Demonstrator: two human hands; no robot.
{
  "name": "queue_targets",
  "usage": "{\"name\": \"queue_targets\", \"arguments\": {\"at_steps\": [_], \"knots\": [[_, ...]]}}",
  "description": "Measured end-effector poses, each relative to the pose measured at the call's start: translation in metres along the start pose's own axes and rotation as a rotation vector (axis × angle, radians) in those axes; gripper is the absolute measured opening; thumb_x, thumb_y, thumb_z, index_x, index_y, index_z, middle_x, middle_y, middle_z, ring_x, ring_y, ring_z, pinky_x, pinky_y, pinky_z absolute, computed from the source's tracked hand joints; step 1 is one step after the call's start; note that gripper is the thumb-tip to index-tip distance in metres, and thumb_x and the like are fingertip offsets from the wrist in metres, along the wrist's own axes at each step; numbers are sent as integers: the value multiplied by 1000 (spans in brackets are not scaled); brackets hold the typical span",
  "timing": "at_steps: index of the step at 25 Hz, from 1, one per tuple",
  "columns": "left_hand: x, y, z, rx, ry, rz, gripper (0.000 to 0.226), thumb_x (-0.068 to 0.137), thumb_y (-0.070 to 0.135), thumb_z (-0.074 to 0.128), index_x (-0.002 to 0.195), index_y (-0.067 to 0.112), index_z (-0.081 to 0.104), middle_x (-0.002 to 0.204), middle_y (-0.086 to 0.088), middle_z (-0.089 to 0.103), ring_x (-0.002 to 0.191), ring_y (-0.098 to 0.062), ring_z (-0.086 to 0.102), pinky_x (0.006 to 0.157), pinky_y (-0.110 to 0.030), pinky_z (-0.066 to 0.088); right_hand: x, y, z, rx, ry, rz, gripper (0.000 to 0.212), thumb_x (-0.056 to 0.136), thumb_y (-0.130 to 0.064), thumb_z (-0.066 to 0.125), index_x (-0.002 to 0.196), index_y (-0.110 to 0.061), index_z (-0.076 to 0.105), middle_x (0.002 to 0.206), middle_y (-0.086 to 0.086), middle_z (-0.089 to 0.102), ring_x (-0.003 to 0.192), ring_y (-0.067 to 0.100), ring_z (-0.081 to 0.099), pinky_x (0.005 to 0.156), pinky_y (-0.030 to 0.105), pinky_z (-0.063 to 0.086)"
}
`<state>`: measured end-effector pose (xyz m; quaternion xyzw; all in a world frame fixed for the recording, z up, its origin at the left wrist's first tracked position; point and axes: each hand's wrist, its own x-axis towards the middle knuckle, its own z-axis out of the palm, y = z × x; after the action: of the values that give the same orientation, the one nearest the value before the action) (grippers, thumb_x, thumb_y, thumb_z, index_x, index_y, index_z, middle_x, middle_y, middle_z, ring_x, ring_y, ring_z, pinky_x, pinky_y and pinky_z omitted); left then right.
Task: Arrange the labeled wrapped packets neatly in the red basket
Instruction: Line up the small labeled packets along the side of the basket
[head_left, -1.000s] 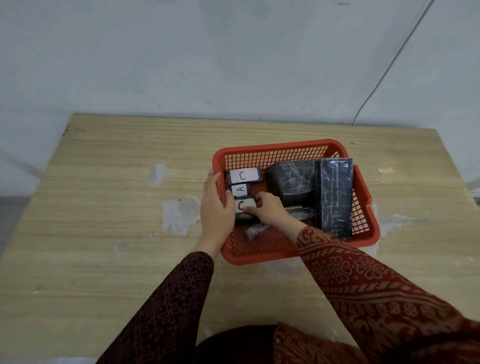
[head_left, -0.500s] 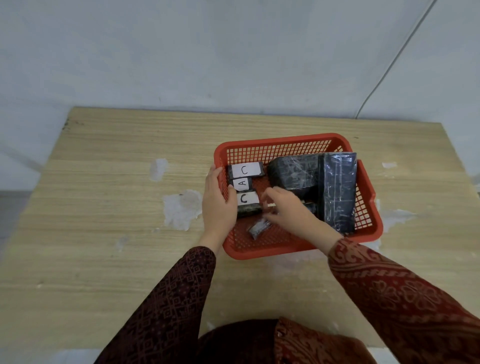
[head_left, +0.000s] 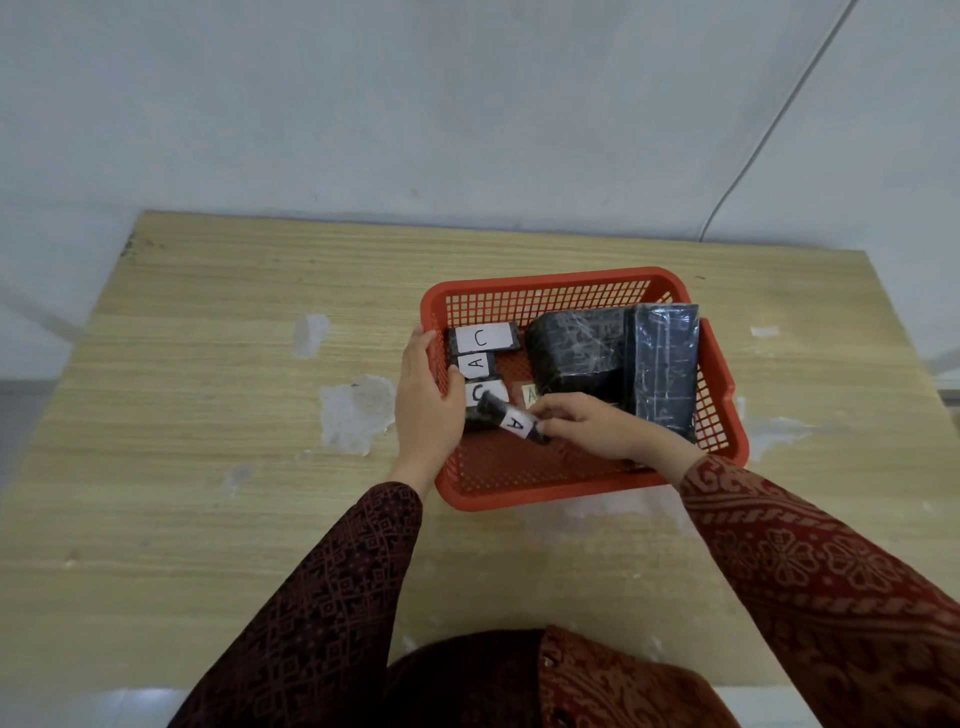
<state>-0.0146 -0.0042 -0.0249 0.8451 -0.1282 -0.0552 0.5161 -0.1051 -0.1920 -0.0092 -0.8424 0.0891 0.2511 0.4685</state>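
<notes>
Our right hand is pinching a small dark wrapped packet by its near end, fingers closed on it; its white label is reading "A", and it is lying tilted across the left half of the red basket, its far end resting over the nearest packet of the column there. Our left hand is cupping the basket's left wall from outside, the thumb curling over the rim and touching that column, so it is gripping the basket rather than any packet. Along the inside of the left wall three labeled packets are sitting in a row: the farthest one showing "C", the middle one showing "A", and the nearest one partly hidden by the thumb and the tilted packet, its letter only partly showing. Just beyond our right hand another pale label is peeking out on the basket floor. Two larger black wrapped bundles are filling the right half: a squat block and, touching it, a long one leaning against the right wall. The basket is sitting on the wooden surface, toward its right edge and closer to the far edge than the near one.
</notes>
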Motion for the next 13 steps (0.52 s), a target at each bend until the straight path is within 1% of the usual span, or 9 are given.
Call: {"name": "queue_targets", "arguments": {"at_steps": [1, 2, 4, 7, 9, 11, 13], "knots": [[0, 0, 0, -4, 0, 1, 47, 94, 15, 48, 140, 12, 38, 154, -4, 32, 142, -17, 30, 115, -31, 28, -2, 0, -3, 79, 27, 13, 20, 96, -21, 49, 111, -17, 60, 105, 9, 66, 91, 14, 58, 83, 27, 43], [0, 0, 1, -6, 1, 1, 47, 94, 15, 48, 140, 12, 38, 154, -3, 32, 142, -17, 30, 115, -31, 29, -4, -2, -6, 135, 46, 22, 20, 96, -20, 48, 112, -16, 59, 102, 9, 66, 88, 12, 58, 81, 26, 43], [-1, 0, 1, -3, 4, 1, 47, 94, 15, 48, 140, 12, 38, 154, -3, 32, 141, -17, 30, 115, -32, 29, -6, -4, -10, 202, 52, 34, 20, 97, -19, 46, 113, -15, 59, 96, 0, 65, 81, 8, 58, 75, 22, 44], [0, 0, 1, 4, 7, 7, 46, 94, 15, 48, 139, 12, 38, 153, -3, 33, 141, -17, 31, 114, -31, 29, -5, -3, -11, 109, 60, 22, 24, 97, -22, 47, 116, -16, 61, 95, -8, 62, 80, 3, 57, 73, 18, 45], [1, 0, 2, 8, 7, 2, 46, 94, 15, 48, 139, 12, 38, 153, -4, 33, 141, -17, 31, 114, -30, 28, -2, -3, -9, 2, 98, 2, 24, 94, -27, 53, 115, -19, 63, 101, -7, 63, 90, 5, 58, 78, 19, 45], [0, 1, 1, 11, 7, 1, 46, 94, 15, 48, 139, 12, 38, 153, -4, 33, 141, -17, 31, 113, -28, 28, 2, -3, -5, -38, 157, -2, 19, 87, -28, 65, 104, -21, 65, 102, -4, 63, 95, 13, 60, 81, 23, 47], [0, 1, 1, 6, 7, 5, 46, 94, 15, 48, 140, 12, 38, 153, -3, 33, 141, -17, 30, 112, -25, 27, 3, -10, -6, -78, 206, 3, 20, 80, -25, 73, 97, -21, 64, 95, -5, 62, 93, 15, 59, 78, 24, 47]]}}
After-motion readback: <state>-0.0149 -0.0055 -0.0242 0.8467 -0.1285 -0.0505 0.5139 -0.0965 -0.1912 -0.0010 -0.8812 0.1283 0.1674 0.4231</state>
